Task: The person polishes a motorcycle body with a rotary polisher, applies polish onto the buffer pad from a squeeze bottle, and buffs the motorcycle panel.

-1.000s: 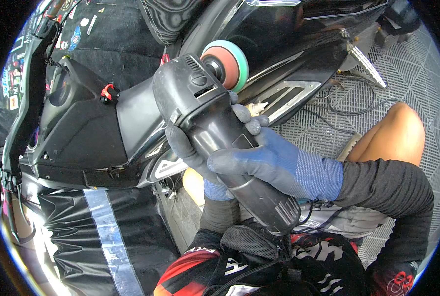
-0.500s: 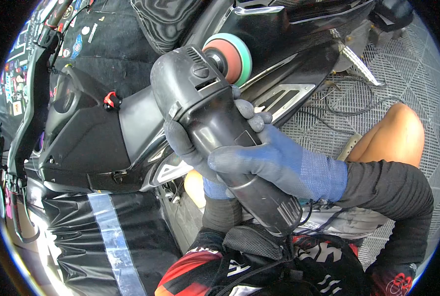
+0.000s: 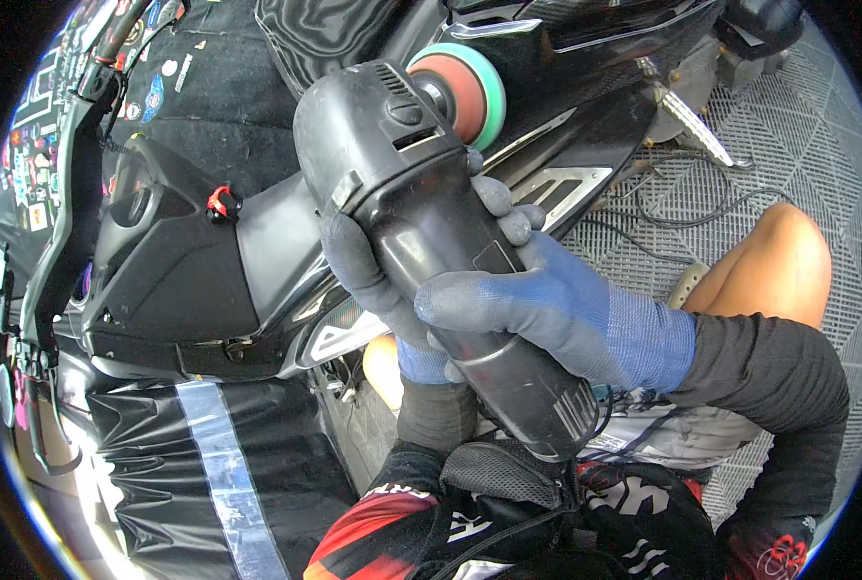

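A black plastic, thick-bodied electric polisher (image 3: pixel 421 217) slants beside a black-and-grey scooter (image 3: pixel 276 232), its bulky vented head (image 3: pixel 368 130) near the scooter's body and its ribbed tail end (image 3: pixel 537 406) farther off. The tool's round pad (image 3: pixel 467 95), layered salmon and turquoise, is turned toward the scooter's glossy side panel (image 3: pixel 542 72); whether they touch cannot be told.

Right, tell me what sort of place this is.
Probably a motorbike detailing or repair workshop. A dark scooter fills much of the view, a power polisher with a round pad is held beside it, and grated tiles cover the floor.
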Available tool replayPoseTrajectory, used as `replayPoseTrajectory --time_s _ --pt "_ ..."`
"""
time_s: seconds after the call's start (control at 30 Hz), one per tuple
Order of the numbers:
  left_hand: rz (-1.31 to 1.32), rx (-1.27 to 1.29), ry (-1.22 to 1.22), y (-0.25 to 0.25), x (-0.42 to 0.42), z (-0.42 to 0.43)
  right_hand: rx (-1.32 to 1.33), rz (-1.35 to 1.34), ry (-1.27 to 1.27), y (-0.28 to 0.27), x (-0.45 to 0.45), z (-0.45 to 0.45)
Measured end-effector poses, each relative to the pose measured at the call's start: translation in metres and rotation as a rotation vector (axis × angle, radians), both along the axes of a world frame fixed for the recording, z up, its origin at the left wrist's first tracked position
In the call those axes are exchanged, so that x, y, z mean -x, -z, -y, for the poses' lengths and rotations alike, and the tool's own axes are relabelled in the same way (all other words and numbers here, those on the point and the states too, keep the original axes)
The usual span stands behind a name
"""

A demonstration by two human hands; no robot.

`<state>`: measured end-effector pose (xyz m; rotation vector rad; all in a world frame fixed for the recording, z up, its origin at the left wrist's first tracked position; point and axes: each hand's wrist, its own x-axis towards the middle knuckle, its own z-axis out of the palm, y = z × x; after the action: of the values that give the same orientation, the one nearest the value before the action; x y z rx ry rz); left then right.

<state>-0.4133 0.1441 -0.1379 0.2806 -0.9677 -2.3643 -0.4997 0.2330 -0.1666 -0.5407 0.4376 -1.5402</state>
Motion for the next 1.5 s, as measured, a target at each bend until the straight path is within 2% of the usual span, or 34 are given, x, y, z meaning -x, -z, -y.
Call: replayPoseTrajectory --time_s 0.07,0.23,0.3,0.4,0.6,0.7,0.9,1.0,1.4,1.5 --pt "0.072 0.059 -0.033 -0.003 0.002 -0.001 -0.023 -0.011 -0.001 -0.005 0.005 -0.004" --pt "0.055 0.060 -0.012 -0.003 0.009 -0.001 -0.051 0.057 0.002 -0.036 0.017 -0.024" --pt "0.047 0.054 -0.013 -0.003 0.010 -0.002 -0.055 0.076 0.004 -0.033 0.018 -0.025" --pt "0.039 0.051 0.005 -0.003 0.011 -0.001 0.095 0.205 -0.015 -0.012 0.014 -0.018" --pt "0.057 0.045 0.015 -0.006 0.014 -0.003 0.014 0.009 0.076 -0.008 0.009 -0.008" --pt "0.092 0.096 -0.014 -0.006 0.015 -0.002 -0.063 0.030 -0.048 -0.016 0.017 -0.017" --pt "0.066 0.083 -0.006 -0.008 0.019 -0.006 -0.078 0.045 -0.087 -0.014 0.019 -0.020" --pt "0.081 0.097 -0.014 -0.008 0.019 -0.005 -0.008 0.070 -0.084 -0.013 0.018 -0.017" --pt "0.105 0.116 -0.065 -0.007 0.019 -0.010 -0.054 0.043 0.009 -0.012 0.015 -0.016" --pt "0.105 0.128 -0.095 -0.006 0.019 -0.010 -0.006 0.135 -0.047 -0.014 0.017 -0.018"
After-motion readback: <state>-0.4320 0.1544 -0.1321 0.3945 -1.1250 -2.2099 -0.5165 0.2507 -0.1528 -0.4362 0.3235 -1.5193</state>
